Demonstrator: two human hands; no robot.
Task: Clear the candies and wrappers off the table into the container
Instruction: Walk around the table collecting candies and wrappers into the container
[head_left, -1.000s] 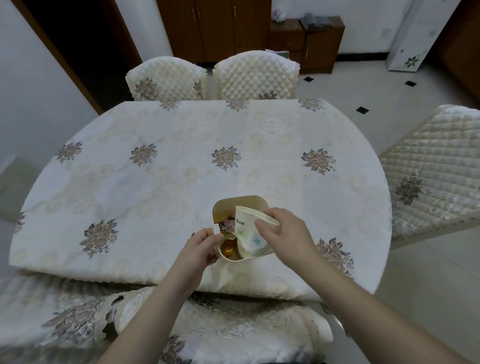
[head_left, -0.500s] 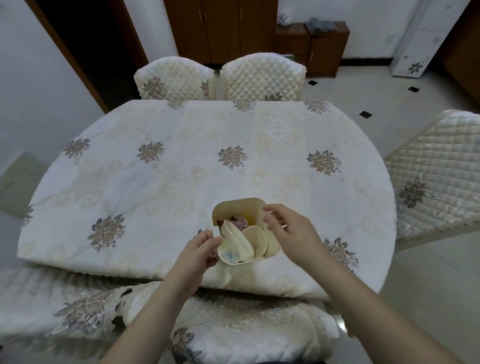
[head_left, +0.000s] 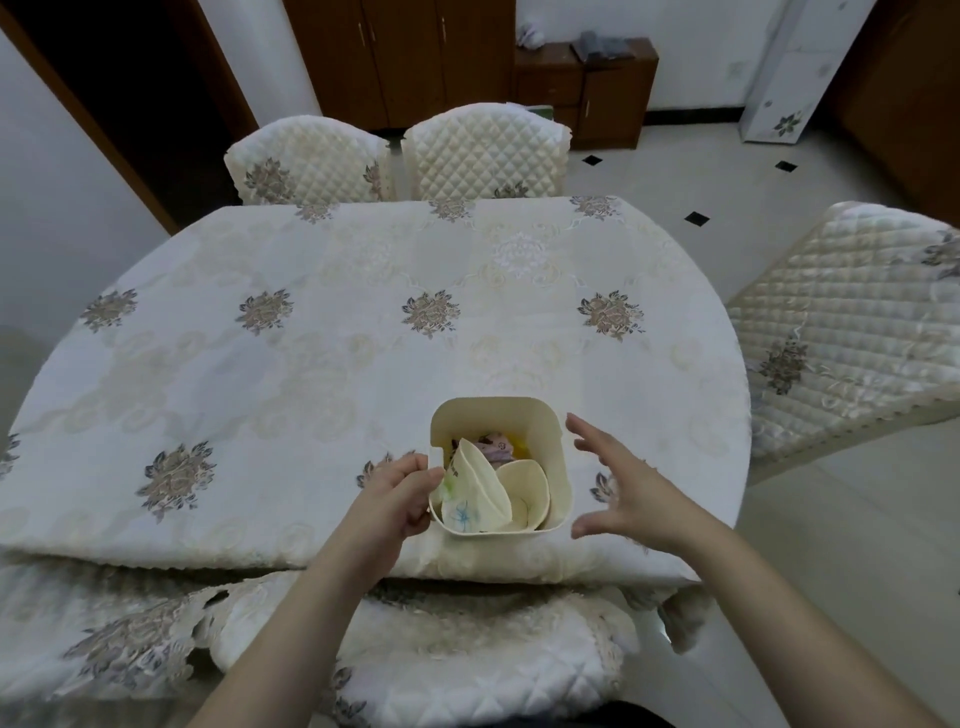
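Note:
A cream square container (head_left: 557, 467) stands on the table (head_left: 311, 395) near its front edge. Inside it lie two crushed paper cups (head_left: 480, 493) with a flower print, and behind them pink and yellow wrappers (head_left: 498, 446). My left hand (head_left: 395, 496) grips the container's left wall. To the right of the container hovers my right hand (head_left: 618, 486), fingers spread, holding nothing and not touching it.
The table wears a cream cloth with grey flower motifs. Two quilted chairs (head_left: 483, 156) stand at the far side, another chair (head_left: 852, 322) at the right, and one (head_left: 426, 649) directly below me. A wooden cabinet (head_left: 582, 88) stands against the back wall.
My right hand pushed the paper cup into the container, let go of it and drew away to the right with fingers spread. My left hand stayed on the container.

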